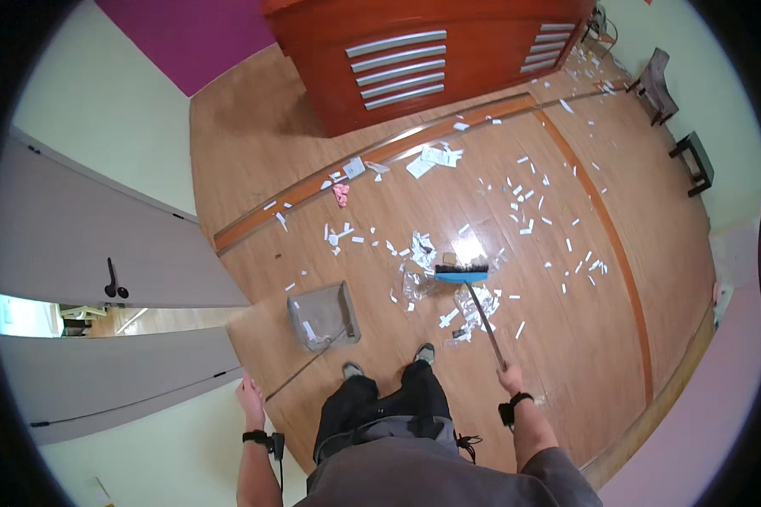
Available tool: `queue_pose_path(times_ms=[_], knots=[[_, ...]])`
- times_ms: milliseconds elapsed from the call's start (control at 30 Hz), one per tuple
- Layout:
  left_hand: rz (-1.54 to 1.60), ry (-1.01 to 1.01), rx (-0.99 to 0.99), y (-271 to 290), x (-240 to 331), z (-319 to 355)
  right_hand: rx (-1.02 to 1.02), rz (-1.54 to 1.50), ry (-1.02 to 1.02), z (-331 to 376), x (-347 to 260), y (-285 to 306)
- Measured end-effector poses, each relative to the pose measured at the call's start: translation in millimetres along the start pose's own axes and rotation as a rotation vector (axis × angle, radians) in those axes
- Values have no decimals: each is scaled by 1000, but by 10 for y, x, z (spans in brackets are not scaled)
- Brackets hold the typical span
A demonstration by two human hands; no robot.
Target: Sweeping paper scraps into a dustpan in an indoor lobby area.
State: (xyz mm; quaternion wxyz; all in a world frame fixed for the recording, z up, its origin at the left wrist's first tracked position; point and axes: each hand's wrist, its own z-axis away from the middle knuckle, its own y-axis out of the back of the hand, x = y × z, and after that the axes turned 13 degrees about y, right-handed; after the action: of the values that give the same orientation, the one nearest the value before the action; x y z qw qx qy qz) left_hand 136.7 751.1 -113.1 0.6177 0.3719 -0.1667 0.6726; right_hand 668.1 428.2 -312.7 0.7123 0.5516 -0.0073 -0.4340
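Blue broom head [462, 277], black bristles [448, 269]; seemingly grey dustpan [325, 314]; white paper scraps [436, 155]; red counter [486, 55] striped silver.

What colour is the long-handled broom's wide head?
The wide broom head is blue, with dark bristles; the head camera view shows it best.

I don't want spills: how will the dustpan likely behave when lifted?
The dustpan is probably light and stiff, since its grey walls look thin yet hold their shape. Its long, thin handle may let it swing or tip. The white scraps inside look loose and could slide.
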Motion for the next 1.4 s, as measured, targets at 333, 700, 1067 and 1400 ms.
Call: queue_pose_path(times_ms=[333,700,1067,1400], knots=[[-174,36,-153,355,443,-1282,-11,73,-84,14,-1560,-59],[-635,-189,24,907,192,-2096,-424,215,328,-2070,-4341,-899],[-477,278,198,958,760,-2113,-540,470,476,-4179,-5653,-2337],[-368,204,159,827,1227,-2598,-571,652,220,-4345,-4270,-121]])
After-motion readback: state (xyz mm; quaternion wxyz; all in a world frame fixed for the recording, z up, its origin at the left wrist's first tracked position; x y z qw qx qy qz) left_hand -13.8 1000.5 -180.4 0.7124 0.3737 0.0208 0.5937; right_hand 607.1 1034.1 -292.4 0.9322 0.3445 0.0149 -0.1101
